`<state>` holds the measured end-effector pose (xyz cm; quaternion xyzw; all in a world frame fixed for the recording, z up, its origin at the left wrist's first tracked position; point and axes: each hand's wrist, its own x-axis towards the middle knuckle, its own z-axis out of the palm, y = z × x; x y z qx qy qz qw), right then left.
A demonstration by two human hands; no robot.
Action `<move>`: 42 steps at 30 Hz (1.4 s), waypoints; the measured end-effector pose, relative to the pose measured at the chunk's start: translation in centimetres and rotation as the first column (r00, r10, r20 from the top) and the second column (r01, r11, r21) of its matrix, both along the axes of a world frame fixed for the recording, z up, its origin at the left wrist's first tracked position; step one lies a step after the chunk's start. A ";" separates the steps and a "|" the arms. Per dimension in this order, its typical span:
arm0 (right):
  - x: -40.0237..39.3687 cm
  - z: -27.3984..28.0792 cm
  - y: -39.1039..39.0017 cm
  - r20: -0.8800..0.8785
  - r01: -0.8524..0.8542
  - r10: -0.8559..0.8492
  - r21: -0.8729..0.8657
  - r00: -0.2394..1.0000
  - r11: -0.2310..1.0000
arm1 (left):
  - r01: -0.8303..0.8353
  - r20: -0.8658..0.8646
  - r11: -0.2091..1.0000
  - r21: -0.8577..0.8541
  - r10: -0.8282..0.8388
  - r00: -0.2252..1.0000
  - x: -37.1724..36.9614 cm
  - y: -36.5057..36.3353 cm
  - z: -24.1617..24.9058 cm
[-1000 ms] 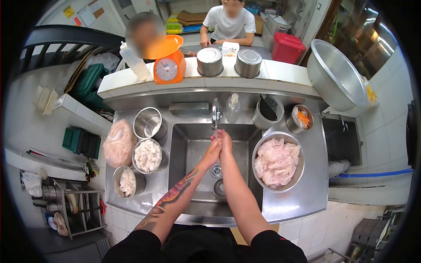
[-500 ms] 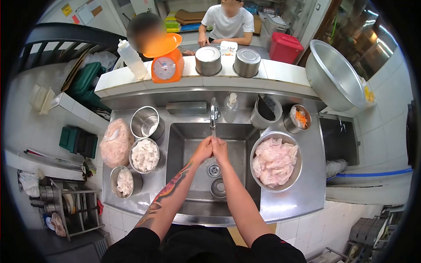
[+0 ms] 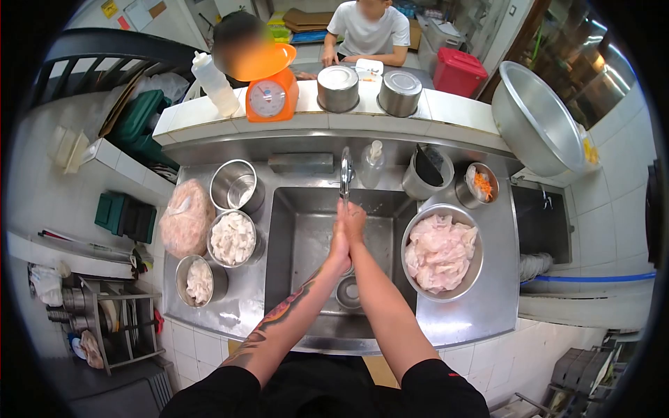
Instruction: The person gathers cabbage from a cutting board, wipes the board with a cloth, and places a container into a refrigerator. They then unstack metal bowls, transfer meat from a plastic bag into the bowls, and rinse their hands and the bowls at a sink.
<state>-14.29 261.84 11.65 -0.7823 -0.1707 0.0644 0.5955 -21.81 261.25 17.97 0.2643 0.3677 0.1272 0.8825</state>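
Observation:
My left hand and my right hand are pressed together, palm to palm, under the chrome faucet at the sink's middle. The left fingers lie stretched out along the right hand, and the right hand looks flat against them; some fingertips are hidden. Nothing shows held between them. Droplets show beside the hands, above the steel sink basin. Beneath the wrists, a ring-shaped metal piece lies on the basin floor, and the drain is mostly covered by my arms.
Right of the basin stands a bowl of pale raw meat, with a tub of shredded carrot behind. On the left are several steel pots and a bag of meat. An orange scale stands on the ledge; two people are beyond.
My hands have gone from being cupped together under the faucet to lying flat against each other, the left wrist moving right and lower. The view has shifted slightly.

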 end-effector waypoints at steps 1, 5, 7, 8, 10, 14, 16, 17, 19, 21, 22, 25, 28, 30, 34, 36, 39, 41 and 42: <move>0.4 -0.1 -0.6 0.007 0.015 -0.014 -0.136 1.000 0.991 | -0.002 -0.002 1.000 -0.003 0.002 1.000 0.5 -0.5 -0.8; -1.8 1.5 -2.5 -0.590 0.111 0.136 0.363 0.796 0.925 | 0.020 -0.138 0.802 0.597 0.079 0.987 3.2 1.2 -6.0; -4.6 4.6 -2.7 -0.742 0.406 0.283 0.597 0.608 0.692 | 0.288 -0.322 0.514 0.808 -0.024 0.946 4.4 3.6 -6.9; -5.6 5.9 -2.6 -0.769 0.559 0.383 0.637 0.512 0.531 | 0.505 -0.522 0.384 0.773 -0.067 0.850 4.2 4.4 -2.6; -7.0 8.7 -2.3 -0.765 0.572 0.376 0.642 0.523 0.511 | 0.542 -0.536 0.231 0.808 -0.092 0.839 3.7 4.5 0.8; -3.1 5.9 -3.0 -0.743 0.453 0.539 0.669 0.397 0.589 | 0.546 -0.548 -0.046 0.837 -0.096 0.831 4.0 4.6 -5.1; -0.2 2.7 -3.6 -0.685 0.346 0.665 0.727 0.299 0.593 | 0.528 -0.544 -0.156 0.835 -0.083 0.835 3.6 4.8 -8.9; 1.1 1.2 -3.7 -0.711 0.229 0.617 0.697 0.337 0.679 | 0.529 -0.542 -0.144 0.836 -0.065 0.838 2.3 4.6 -7.9; 1.3 2.8 -2.8 -0.778 0.200 0.415 0.553 0.473 0.809 | 0.199 -0.098 0.237 0.951 -0.379 0.920 -1.6 3.0 -3.0; 0.1 5.9 -3.6 -0.719 0.218 0.425 0.615 0.550 0.758 | 0.278 0.009 0.583 0.764 -0.440 0.898 -5.5 2.5 -0.1; -0.4 5.3 -4.4 -0.703 0.230 0.491 0.665 0.514 0.710 | 0.320 0.123 0.826 0.464 -0.418 0.900 -7.5 2.8 0.3; -3.4 -8.5 -8.3 -0.567 -0.505 0.338 -0.165 0.751 0.847 | 0.620 -0.388 0.386 0.683 -0.527 0.756 -14.4 2.7 -9.5; -10.7 -8.8 -11.7 -0.180 -0.393 0.463 -0.818 0.868 0.419 | 0.771 -0.995 -0.630 0.087 -0.098 0.031 -20.1 2.0 -7.3; -12.9 -8.8 -11.7 -0.323 -0.527 0.435 -0.676 0.840 0.515 | 0.790 -0.783 -0.170 0.589 -0.360 0.506 -23.8 1.4 -9.6; -15.9 -3.6 -10.2 -0.737 -0.587 0.342 -0.092 0.583 0.805 | 0.706 -0.714 -0.191 0.682 -0.383 0.586 -26.7 2.6 -8.2; -17.3 -0.1 -9.4 -0.512 -0.533 0.233 -0.580 0.827 0.616 | 0.663 -0.647 -0.136 0.736 -0.430 0.630 -27.5 3.7 -5.5; -17.3 -5.0 -10.1 -0.033 -0.211 0.272 -0.722 0.962 0.658 | 0.383 -0.411 -0.154 0.911 -0.415 0.811 -29.8 6.1 -3.4; -19.5 -3.2 -9.4 -0.154 -0.293 0.254 -0.629 0.955 0.720 | 0.341 -0.310 -0.027 0.940 -0.489 0.815 -31.7 9.3 3.2; -20.4 -2.2 -9.0 -0.255 -0.356 0.256 -0.525 0.932 0.773 | 0.394 -0.318 0.058 0.917 -0.489 0.812 -32.6 11.0 5.6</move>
